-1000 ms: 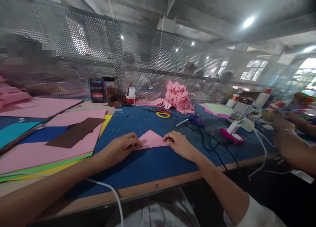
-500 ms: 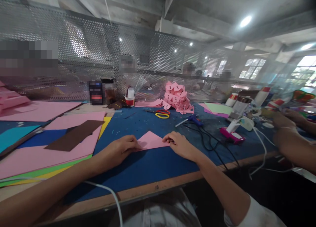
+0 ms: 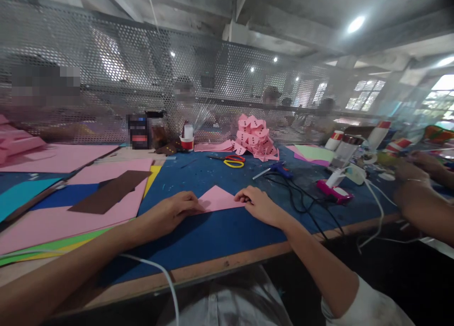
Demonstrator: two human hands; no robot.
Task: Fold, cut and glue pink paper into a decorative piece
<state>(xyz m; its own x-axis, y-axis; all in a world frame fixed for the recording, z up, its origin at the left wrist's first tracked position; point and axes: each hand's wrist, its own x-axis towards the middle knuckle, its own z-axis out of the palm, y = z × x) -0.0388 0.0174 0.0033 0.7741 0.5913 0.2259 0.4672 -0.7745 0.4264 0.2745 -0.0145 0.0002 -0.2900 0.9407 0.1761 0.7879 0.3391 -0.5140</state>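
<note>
A small pink sheet of paper [image 3: 217, 199], triangular in outline with its point away from me, lies on the blue table mat [image 3: 209, 241]. At its left corner my left hand [image 3: 180, 207] has its fingers closed together on the paper. My right hand [image 3: 257, 203] pinches the right corner with curled fingers. The forearms rest low over the table's near side. Parts of both lower corners are hidden under my fingers.
Beyond the paper lie scissors [image 3: 234, 162] with red and yellow handles and a blue glue gun [image 3: 282, 170]. A pile of dotted pink paper pieces [image 3: 253, 136] stands behind. Coloured sheets [image 3: 106, 222] cover the left; a pink device [image 3: 333, 192] and a co-worker's arm [image 3: 422, 198] are at right.
The view has shifted very slightly. Both hands stay at the corners of the pink paper, with no clear change in their hold.
</note>
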